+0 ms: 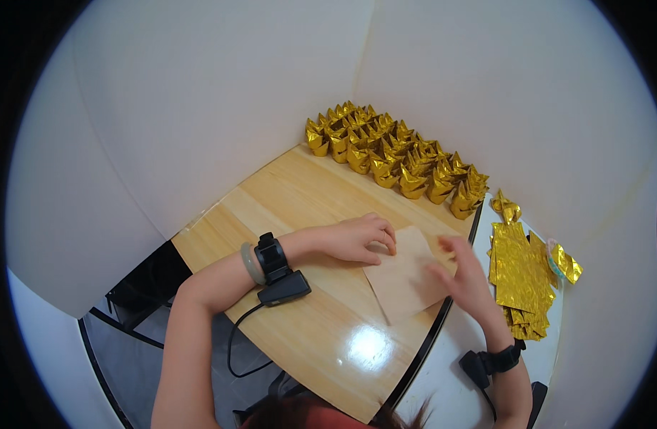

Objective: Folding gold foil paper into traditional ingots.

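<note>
A pale tan sheet of paper [407, 279] lies flat and slanted on the wood-grain table in front of me. My left hand [353, 238] rests at its upper left edge, fingers loosely bent, with the thumb apart from them. Over the sheet's right side is my right hand [463, 275], slightly blurred, thumb and fingers spread and nothing seen between them. Whether its fingertips touch the paper I cannot tell.
Rows of folded gold foil paper ingots [386, 170] stand along the table's [307, 300] far edge. Stacked gold foil sheets [518, 268] lie on a white surface [453, 361] at the right, beside a small bowl [555, 261]. White walls [221, 93] enclose the far sides.
</note>
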Demonstrator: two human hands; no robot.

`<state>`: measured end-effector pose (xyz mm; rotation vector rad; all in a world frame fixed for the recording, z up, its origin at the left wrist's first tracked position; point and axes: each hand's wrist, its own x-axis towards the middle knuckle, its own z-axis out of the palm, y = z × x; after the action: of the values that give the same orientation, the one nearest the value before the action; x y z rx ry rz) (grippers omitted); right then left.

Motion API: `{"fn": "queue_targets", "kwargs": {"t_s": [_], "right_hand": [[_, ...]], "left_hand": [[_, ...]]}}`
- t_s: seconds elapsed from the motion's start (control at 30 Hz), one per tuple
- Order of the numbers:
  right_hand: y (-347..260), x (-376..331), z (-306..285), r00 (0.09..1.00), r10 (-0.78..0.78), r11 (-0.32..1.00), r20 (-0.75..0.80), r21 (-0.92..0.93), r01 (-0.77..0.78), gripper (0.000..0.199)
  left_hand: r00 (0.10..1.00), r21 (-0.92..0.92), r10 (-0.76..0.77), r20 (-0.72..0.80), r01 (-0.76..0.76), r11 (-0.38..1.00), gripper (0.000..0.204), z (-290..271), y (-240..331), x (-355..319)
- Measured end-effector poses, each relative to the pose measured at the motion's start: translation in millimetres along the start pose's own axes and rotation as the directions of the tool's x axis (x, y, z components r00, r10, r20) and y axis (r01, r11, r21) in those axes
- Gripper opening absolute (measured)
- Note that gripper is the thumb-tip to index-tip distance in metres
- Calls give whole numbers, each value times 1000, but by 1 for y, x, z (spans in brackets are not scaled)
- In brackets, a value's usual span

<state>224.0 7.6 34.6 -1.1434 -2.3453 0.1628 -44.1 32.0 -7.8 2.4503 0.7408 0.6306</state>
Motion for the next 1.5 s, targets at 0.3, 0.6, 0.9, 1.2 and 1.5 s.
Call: {"fn": "queue_targets", "kwargs": {"t_s": [0.3,0.6,0.9,1.2,1.5], "right_hand": [[-37,-16,-1,905,-236,970,355,36,239,62],[3,-17,14,972,50,999,229,6,-53,39],[2,-16,6,955,-206,975,213,127,182,33],[12,-13,19,929,327,911,172,206,-358,42],[10,-13,25,987,-62,997,-146,-53,55,54]], "left_hand": [[995,-27,-99,-15,98,995,18,-13,-6,-3],[966,-55,-245,85,250,967,23,-32,15,-6],[894,-394,-404,193,448,803,37,-30,6,-8],[877,-233,-455,154,480,846,48,-24,22,-1],[960,325,31,-279,64,943,51,-9,14,-2]]}}
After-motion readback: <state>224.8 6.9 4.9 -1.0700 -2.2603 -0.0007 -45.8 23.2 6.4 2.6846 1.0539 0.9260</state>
